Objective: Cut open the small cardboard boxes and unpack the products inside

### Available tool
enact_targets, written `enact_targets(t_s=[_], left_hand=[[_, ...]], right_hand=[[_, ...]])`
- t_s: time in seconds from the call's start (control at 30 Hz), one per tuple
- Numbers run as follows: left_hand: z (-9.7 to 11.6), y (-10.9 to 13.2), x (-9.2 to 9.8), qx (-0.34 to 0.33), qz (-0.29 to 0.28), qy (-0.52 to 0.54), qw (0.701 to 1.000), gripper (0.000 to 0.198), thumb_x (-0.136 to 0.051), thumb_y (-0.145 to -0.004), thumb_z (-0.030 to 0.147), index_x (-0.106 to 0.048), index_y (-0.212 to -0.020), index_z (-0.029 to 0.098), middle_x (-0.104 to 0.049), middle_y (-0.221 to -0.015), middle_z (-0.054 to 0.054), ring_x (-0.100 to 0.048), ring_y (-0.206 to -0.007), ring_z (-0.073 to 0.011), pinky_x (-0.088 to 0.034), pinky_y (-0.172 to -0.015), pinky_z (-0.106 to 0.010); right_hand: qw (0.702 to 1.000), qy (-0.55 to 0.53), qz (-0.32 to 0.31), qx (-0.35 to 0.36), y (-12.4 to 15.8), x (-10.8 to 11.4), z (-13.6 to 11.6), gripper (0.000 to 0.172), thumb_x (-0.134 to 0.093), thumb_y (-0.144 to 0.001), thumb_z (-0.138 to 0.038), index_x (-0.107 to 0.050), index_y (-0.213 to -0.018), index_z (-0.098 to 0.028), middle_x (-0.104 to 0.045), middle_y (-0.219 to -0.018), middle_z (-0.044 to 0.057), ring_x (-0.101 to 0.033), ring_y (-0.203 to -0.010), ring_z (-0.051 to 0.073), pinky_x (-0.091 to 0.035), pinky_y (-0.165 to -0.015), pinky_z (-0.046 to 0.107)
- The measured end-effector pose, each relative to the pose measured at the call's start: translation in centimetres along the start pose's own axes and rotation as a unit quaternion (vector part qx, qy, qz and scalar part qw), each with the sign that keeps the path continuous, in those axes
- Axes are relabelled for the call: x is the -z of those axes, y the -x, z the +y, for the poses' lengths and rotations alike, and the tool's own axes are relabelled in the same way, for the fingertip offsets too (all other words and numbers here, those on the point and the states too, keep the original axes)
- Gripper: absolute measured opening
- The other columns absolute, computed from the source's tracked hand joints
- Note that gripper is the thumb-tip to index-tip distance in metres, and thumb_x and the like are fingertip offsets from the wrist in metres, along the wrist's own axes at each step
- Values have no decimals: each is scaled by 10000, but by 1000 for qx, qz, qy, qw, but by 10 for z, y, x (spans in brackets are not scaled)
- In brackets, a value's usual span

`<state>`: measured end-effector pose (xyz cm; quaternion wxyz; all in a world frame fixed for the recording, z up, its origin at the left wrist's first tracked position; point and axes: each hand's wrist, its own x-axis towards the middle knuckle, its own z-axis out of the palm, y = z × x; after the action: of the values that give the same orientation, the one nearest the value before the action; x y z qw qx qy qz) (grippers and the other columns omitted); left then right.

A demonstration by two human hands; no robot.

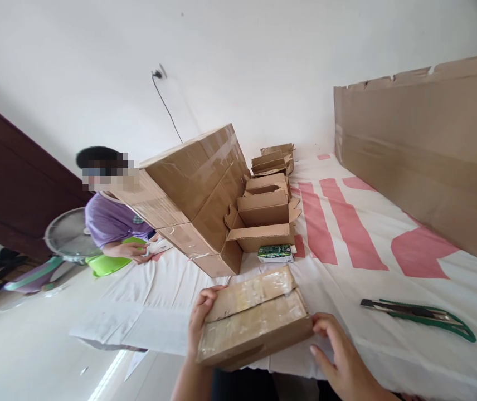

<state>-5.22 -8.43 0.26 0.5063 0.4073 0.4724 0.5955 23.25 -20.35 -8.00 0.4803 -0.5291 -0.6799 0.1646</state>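
A taped cardboard box (259, 317), its top flaps meeting along a seam, is tilted at the front edge of the cloth-covered table. My left hand (202, 317) grips its left end, with the fingers curled over the far edge. At the opposite end, my right hand (339, 353) touches the corner with its fingertips, thumb held apart. To the right of that hand lies a green utility knife (422, 314). Just beyond the box sits a small green and white carton (275, 254).
Several open cardboard boxes (263, 214) form a row behind the carton. Large stacked cartons (205, 184) stand left of them. A tall cardboard panel (422, 150) rises at right. Across the table, a person in purple (111, 223) handles something white near a green basin (107, 264).
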Motion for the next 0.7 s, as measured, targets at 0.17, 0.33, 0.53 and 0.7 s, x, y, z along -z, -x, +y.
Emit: enact_targets(t_s=[0.17,0.33,0.53,0.7], left_hand=[[-12,2,-39,-16,-75,33,996,231,-717,-711,393,-579,-728,208,-695,-944,-41,-595,-945,-231,-453,-832,-307],[-12,-1,-43,-18,-106,36,994,186,-696,-744,369,-598,-734,212,-700,-945,-37,-584,-942,-215,-431,-837,-285],[-16,-7,-46,6,-146,53,988,198,-696,-739,386,-615,-735,205,-698,-932,-46,-597,-891,-223,-436,-806,-301],[-18,-9,-48,8,-151,57,987,206,-687,-754,400,-620,-746,204,-692,-921,-47,-606,-884,-228,-440,-812,-313]], right_hand=[[991,123,50,-26,-5,61,29,197,-501,-931,-334,-580,-1083,-236,-642,-1165,106,-625,-1099,257,-530,-910,391],[928,366,26,-63,5,127,90,401,-466,-872,-428,-680,-1107,-183,-677,-1169,165,-621,-1069,385,-490,-884,563],[914,384,-45,-120,5,142,113,379,-447,-867,-429,-696,-1009,-181,-712,-976,148,-673,-892,360,-520,-770,515],[951,293,65,-77,-43,130,55,386,-481,-921,-536,-582,-1083,-201,-689,-990,111,-694,-842,282,-540,-676,379]])
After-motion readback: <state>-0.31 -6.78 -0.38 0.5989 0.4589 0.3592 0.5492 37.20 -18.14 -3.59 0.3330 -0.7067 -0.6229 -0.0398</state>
